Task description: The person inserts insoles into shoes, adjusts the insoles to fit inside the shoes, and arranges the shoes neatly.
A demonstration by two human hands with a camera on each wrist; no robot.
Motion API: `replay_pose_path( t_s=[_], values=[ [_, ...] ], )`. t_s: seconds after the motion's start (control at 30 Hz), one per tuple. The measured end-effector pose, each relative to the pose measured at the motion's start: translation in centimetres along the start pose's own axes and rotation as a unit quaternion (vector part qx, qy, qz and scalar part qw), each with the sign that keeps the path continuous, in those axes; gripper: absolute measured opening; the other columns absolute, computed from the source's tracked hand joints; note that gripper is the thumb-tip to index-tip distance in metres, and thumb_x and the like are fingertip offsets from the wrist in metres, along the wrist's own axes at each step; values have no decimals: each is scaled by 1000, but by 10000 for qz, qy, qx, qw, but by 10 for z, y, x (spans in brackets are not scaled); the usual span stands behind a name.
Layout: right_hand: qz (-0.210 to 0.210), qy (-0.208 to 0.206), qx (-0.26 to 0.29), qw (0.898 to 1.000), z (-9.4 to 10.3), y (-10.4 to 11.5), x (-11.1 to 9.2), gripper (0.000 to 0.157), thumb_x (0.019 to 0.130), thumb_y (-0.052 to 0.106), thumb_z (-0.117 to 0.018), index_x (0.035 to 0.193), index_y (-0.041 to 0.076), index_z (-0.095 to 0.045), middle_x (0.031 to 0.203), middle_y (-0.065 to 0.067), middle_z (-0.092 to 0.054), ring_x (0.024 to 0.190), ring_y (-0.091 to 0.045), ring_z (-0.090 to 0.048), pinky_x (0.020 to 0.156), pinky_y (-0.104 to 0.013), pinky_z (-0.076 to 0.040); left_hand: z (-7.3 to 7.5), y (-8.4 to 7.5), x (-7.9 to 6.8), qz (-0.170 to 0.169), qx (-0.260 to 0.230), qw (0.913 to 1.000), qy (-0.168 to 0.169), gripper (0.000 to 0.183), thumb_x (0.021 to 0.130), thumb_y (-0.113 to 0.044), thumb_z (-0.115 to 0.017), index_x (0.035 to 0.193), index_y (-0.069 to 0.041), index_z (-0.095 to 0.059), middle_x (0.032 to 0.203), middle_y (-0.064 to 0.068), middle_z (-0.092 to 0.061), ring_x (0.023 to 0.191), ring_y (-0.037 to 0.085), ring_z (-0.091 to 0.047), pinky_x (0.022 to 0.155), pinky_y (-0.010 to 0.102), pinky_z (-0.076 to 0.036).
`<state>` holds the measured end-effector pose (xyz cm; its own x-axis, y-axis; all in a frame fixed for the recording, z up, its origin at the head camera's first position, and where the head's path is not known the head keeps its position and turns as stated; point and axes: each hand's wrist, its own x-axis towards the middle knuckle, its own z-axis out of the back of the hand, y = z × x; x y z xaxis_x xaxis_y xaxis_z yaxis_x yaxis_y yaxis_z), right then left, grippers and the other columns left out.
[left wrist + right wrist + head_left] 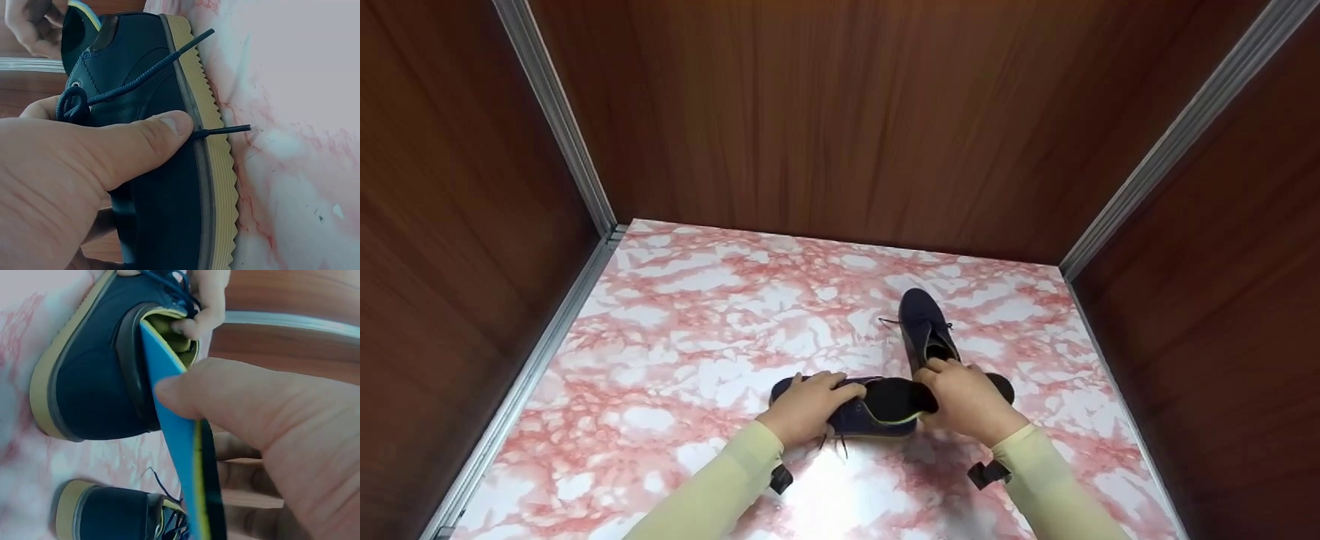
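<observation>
My left hand [808, 409] grips the front part of a dark blue lace-up shoe [135, 67] with a pale ridged sole, toe pointing left. Its thumb presses the shoe's side just above the sole, beside loose lace ends. My right hand [964, 401] pinches an insole [171, 413], blue underneath, black on top, with a yellow edge. One end of the insole is at the shoe's yellow-lined opening; the other sticks out right, beyond the hand. A matching second shoe [921, 319] stands upright behind, toe toward the back wall, its heel hidden by the right hand in the head view.
Both shoes stand on a red-and-white marbled surface [697, 337]. Brown wood-look panels, a back one [810, 127] and one at each side, enclose it, with metal rails [562, 127] at the corners. A loose lace trails left from the second shoe.
</observation>
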<state>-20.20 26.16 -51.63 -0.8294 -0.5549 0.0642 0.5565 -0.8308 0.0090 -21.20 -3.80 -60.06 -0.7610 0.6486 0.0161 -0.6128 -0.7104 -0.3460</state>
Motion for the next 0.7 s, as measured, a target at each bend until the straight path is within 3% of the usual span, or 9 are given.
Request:
replay_pose_path(
  t_s=[0.13, 0.33, 0.5, 0.7],
  values=[
    [192, -330, -181, 9991, 0, 4, 1, 39, 72, 27, -98, 105, 18, -80, 103, 0, -73, 96, -31, -69, 79, -61, -61, -1, 0, 0, 38, 46, 10000, 25, 93, 87, -5, -89, 160, -46, -47, 169, 11, -51, 157, 35, -51, 115, 77, -46],
    [121, -363, -212, 9990, -4, 11, 3, 35, 74, 23, -97, 105, 20, -82, 104, 2, -74, 96, -28, -67, 81, -63, -59, -1, 0, 1, 87, 78, 9999, 56, 94, 87, -5, -88, 160, -48, -47, 169, 10, -51, 157, 36, -51, 116, 77, -46],
    [143, -410, 46, 9990, -8, 13, 4, 30, 77, 23, -97, 103, 19, -82, 102, 1, -74, 94, -27, -66, 80, -62, -60, -1, 0, 2, 92, 10, 9999, 59, 94, 86, -5, -89, 159, -48, -47, 170, 11, -51, 156, 40, -51, 116, 77, -46],
    [125, -398, 532, 9977, -13, 8, 4, 33, 79, 23, -95, 107, 14, -81, 104, -1, -73, 92, -24, -68, 79, -51, -64, -3, 0, 3, 32, 101, 9999, -8, 91, 86, -6, -90, 157, -47, -49, 167, 11, -53, 154, 38, -54, 113, 77, -48]
  ],
)
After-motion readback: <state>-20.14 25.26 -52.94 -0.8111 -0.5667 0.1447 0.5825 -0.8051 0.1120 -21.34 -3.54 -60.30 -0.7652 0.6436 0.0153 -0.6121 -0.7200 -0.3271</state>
